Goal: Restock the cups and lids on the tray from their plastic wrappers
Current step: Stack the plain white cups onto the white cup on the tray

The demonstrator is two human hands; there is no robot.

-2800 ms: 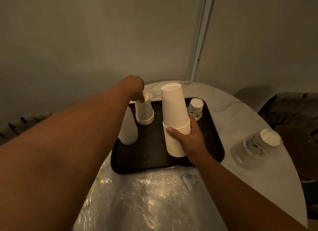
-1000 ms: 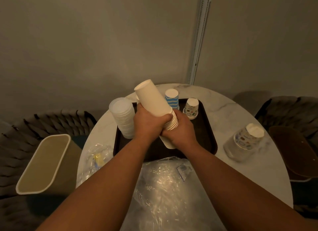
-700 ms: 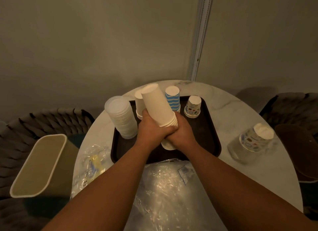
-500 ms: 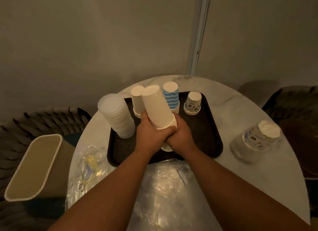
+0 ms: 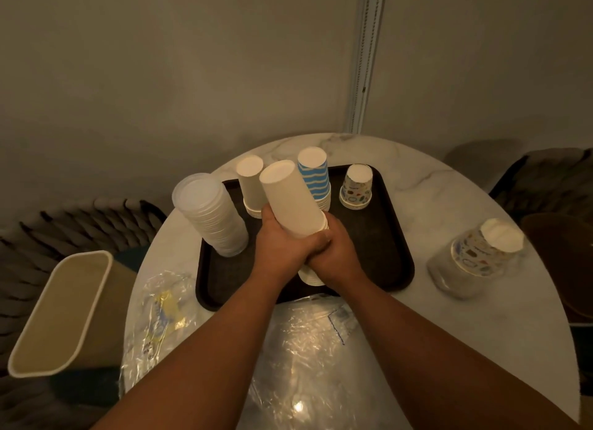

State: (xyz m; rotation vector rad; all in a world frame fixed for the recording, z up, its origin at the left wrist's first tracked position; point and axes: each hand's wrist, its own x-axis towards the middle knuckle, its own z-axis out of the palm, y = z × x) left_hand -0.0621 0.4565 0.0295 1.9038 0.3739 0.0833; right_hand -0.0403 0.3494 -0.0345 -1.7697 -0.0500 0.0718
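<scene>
The round marble desk (image 5: 449,211) takes up most of the shot, pushed up against a plain wall. Off its left edge there's a beige bin (image 5: 57,314), tilted a bit in the wide lens. A big sheet of clear plastic wrap (image 5: 308,346) is spread over the near edge of the desk, and a second crumpled wrapper (image 5: 160,311) with yellow print lies near the left edge.

The dark tray (image 5: 385,253) sits mid-desk, toward the far edge. On its left end stands a tall stack of clear lids (image 5: 208,218). Along the tray's far side, all upside down: a short stack of white cups (image 5: 252,186), then blue striped cups (image 5: 316,179), then small patterned cups (image 5: 357,187) near the far right corner.

Over the middle of the tray the person is holding a long white cup stack (image 5: 292,202), tilted with its top leaning away and left. The left hand (image 5: 282,243) has its grip wrapped round the upper section, the right hand (image 5: 333,256) is clenched round the lower section, whose rims poke out underneath, just above the tray. Hands are touching each other.

Near the desk's right edge, well apart from the tray, another patterned cup stack (image 5: 481,253) lies tilted inside its clear wrapper.
</scene>
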